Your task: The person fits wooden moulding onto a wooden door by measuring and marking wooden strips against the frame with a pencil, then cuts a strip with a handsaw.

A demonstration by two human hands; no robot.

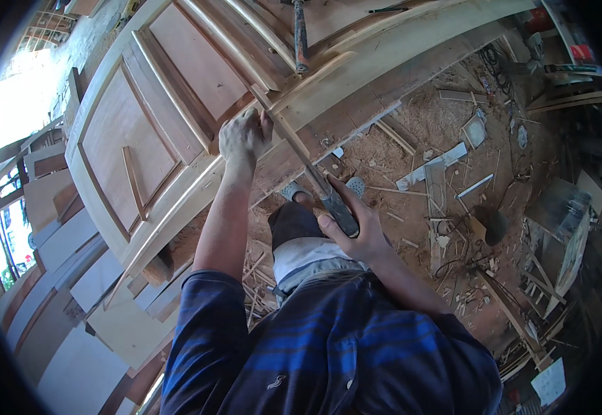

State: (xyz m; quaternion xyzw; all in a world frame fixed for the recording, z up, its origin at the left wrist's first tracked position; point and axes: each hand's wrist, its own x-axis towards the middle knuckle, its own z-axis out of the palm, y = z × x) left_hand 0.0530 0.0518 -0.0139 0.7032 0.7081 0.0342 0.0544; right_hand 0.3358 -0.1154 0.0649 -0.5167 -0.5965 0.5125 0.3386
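My right hand (pixel 356 221) is closed round the black handle of a long, narrow-bladed hand tool (pixel 309 168). Its blade slants up and left, over the near edge of a large wooden panel door (pixel 346 86) with raised mouldings. Beside the blade's far part, my left hand (pixel 244 135) is closed at the panel's edge, thumb toward the blade. What its fingers hold is hidden. Rounded moulding strips (pixel 173 93) run across the panel and end close to my left hand. A thin curved wood strip (pixel 133 181) lies loose on the left inset.
A hammer (pixel 301 38) lies on the panel at the top. Sawdust and offcuts (pixel 446 169) litter the floor to the right, with a dark cable (pixel 498 66) among them. Stacked boards (pixel 79 356) fill the lower left. Long planks (pixel 512 311) lie at the right.
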